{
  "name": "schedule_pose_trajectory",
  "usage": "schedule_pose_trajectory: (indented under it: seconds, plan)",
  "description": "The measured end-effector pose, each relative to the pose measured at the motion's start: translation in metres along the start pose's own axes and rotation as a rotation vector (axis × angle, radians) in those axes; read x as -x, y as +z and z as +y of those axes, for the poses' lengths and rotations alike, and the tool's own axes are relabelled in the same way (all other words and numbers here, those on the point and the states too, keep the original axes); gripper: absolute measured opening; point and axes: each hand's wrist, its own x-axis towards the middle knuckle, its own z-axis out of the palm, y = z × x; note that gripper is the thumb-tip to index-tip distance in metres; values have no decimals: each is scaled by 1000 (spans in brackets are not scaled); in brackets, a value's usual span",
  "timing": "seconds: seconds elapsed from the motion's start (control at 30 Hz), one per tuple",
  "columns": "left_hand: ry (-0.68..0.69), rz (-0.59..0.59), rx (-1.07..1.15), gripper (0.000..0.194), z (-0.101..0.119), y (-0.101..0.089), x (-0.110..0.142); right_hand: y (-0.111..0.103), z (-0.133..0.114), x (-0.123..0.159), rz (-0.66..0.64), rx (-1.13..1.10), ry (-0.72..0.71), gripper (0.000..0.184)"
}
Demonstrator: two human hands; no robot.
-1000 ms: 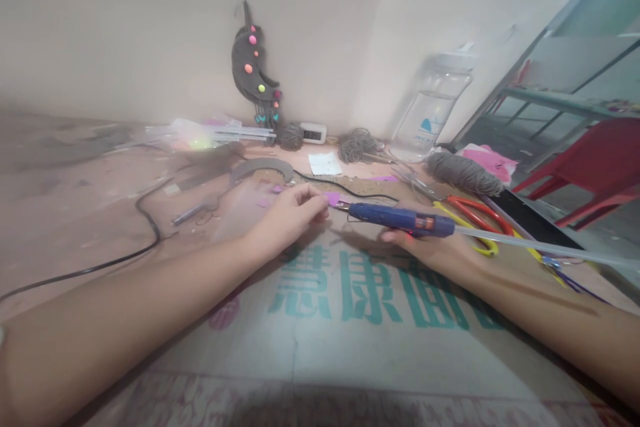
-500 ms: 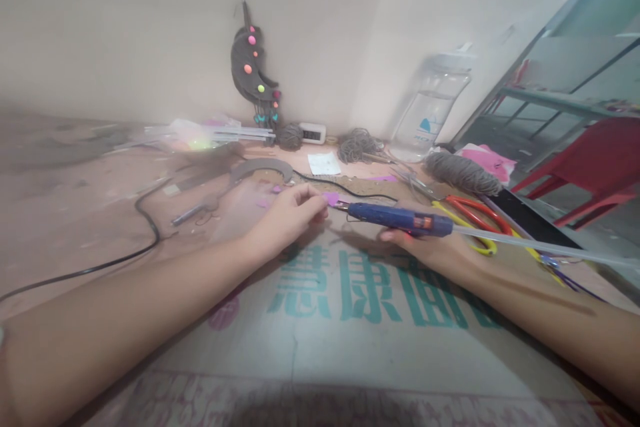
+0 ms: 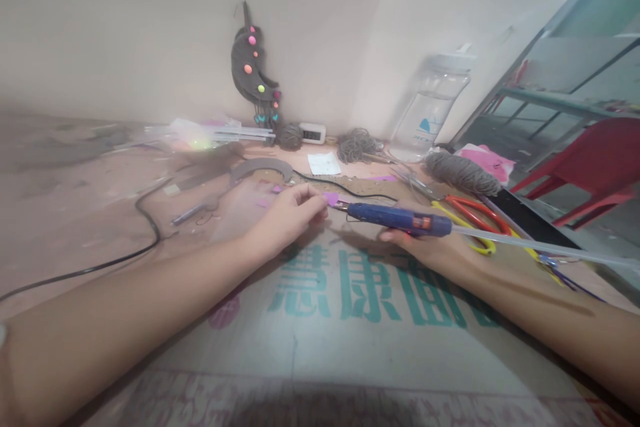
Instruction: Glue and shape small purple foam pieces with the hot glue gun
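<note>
My right hand (image 3: 425, 240) is closed around a blue hot glue gun (image 3: 383, 215), with a long clear glue stick (image 3: 540, 247) running out of its back end to the right. Between the fingertips of my left hand (image 3: 295, 212) is a small purple piece (image 3: 331, 198). The gun's metal nozzle meets or nearly meets that piece; contact is too small to make out. Other purple scraps (image 3: 269, 197) lie just behind my left hand. A grey crescent shape (image 3: 263, 166) rests on the table beyond it.
A decorated dark crescent (image 3: 245, 67) leans on the wall. Behind my hands are grey yarn (image 3: 359, 145), a small digital clock (image 3: 313, 133) and a water bottle (image 3: 430, 110). Scissors with orange handles (image 3: 477, 212) lie right. A black cord (image 3: 100, 268) crosses the left side; clear glue sticks (image 3: 235, 133) lie behind.
</note>
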Motion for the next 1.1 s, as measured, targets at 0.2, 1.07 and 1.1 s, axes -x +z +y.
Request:
schedule_pose_trajectory:
  seconds: [0.2,1.07,1.1]
  plan:
    - [6,-3,2,16,-1,0,0,0,-3,1,6,-23,16,20]
    - [-8,-9,21,19,1,0,1,5,1,0,80,-109,76,17]
    - [-6,-11,26,19,1,0,1,5,2,0,85,-101,68,16]
